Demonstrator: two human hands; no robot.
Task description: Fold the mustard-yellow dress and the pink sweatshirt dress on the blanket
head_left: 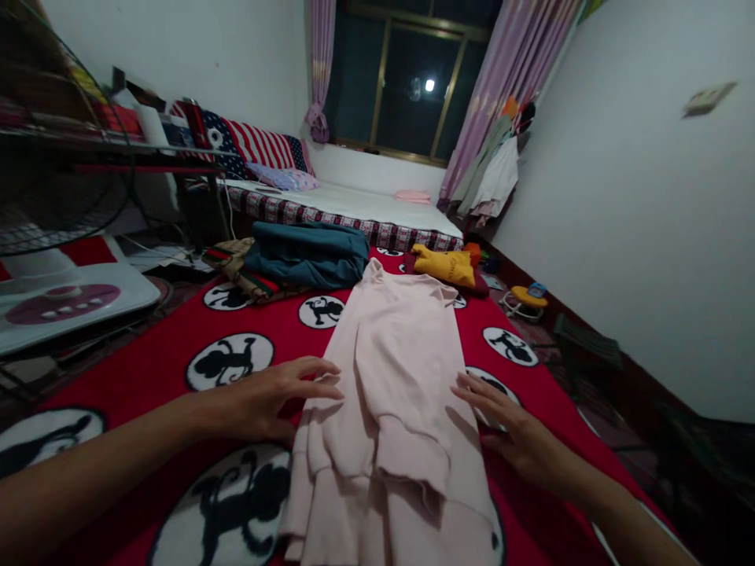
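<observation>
A pale pink sweatshirt lies flat before me, its sleeves folded inward over the body so that a ribbed cuff rests near the lower middle. At its left edge is my left hand, fingers stretched out over the fabric and holding nothing. My right hand is at the opposite edge, fingers spread, the tips at or just over the cloth. Whether the fingertips press on the fabric I cannot tell. Underneath is a red blanket with black-and-white monkey-like figures in circles.
Beyond the sweatshirt lie a folded teal garment, a brown patterned garment and a yellow garment. A fan stands at the left. A bed is under the window, and a small yellow stool is by the right wall.
</observation>
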